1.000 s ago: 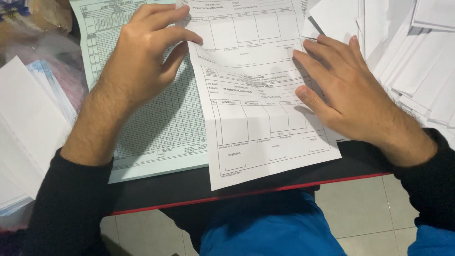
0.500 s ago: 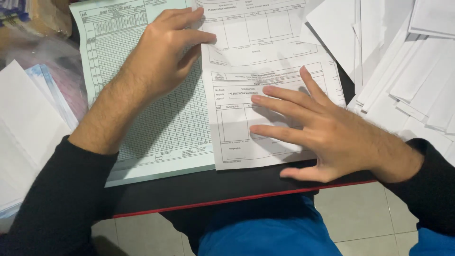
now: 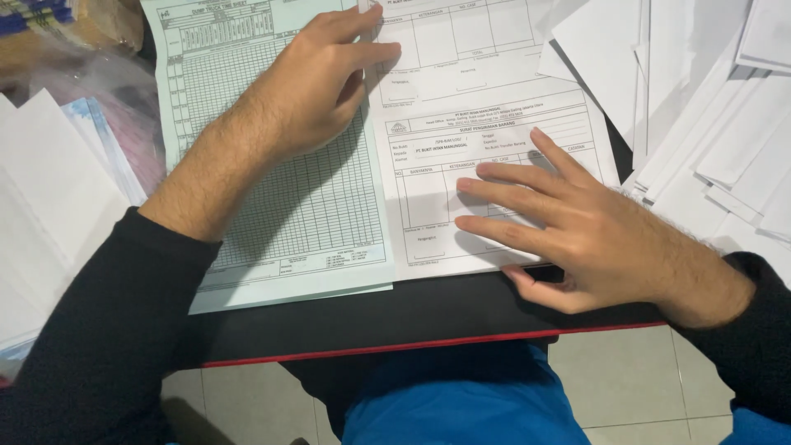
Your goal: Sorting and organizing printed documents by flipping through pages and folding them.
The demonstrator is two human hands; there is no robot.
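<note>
White form (image 3: 486,124) lies lengthwise away from me on the dark surface (image 3: 412,317). My right hand (image 3: 577,231) presses its near half, fingers spread flat, gripping nothing; my left hand (image 3: 321,78) pinches its far left edge.

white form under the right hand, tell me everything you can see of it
The white form is a thin paper sheet printed with black ruled tables and text blocks. It lies flat on the dark desk, overlapping the pale green grid sheet. The right hand presses flat on its lower half; the left hand pinches its left edge.
</note>
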